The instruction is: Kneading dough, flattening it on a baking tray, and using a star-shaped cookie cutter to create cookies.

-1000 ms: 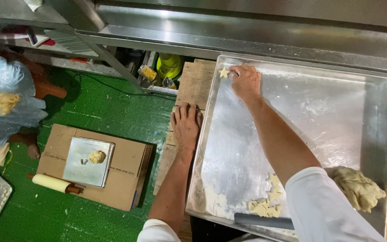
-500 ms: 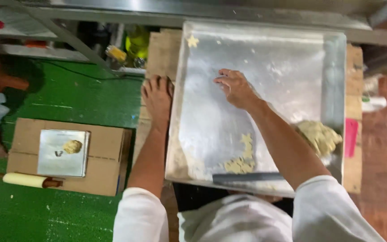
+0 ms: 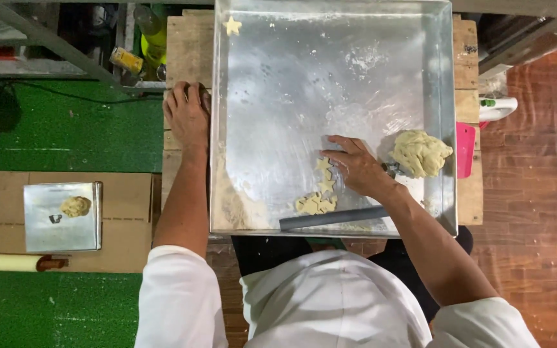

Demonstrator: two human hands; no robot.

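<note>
Right hand (image 3: 356, 169) lies low on the big metal tray (image 3: 278, 96), fingers spread and bent a little, with the fingertips on a small star-shaped piece of dough (image 3: 323, 165). I cannot tell if the fingers pinch this star or only press on it, because the hand covers part of it. Just below are more cut stars in a loose heap (image 3: 316, 203), and they overlap, so their number is hard to make out. A dark long bar (image 3: 333, 218) lies near the front wall of the tray, touching the heap; what kind of tool it is stays unclear. Behind the wrist shows a small metal piece (image 3: 391, 169), mostly hidden. Beside it, near the right wall of the tray, sits a lump of dough (image 3: 420, 153).

Left hand (image 3: 187, 115) rests flat and open on the wooden bench (image 3: 185, 51), just beside the left wall of the tray, holding nothing. One single star (image 3: 231, 26) lies alone in the far left corner of the tray, well apart from the others. The far edge of the tray is cut off by the frame.

On the green floor, to the left, a cardboard box (image 3: 124, 219) carries a small metal tray (image 3: 62, 217) with a small dough lump, and a rolling pin (image 3: 17, 262) lies beside it. A pink flat thing (image 3: 465, 149) peeks from behind the right side of the tray.
</note>
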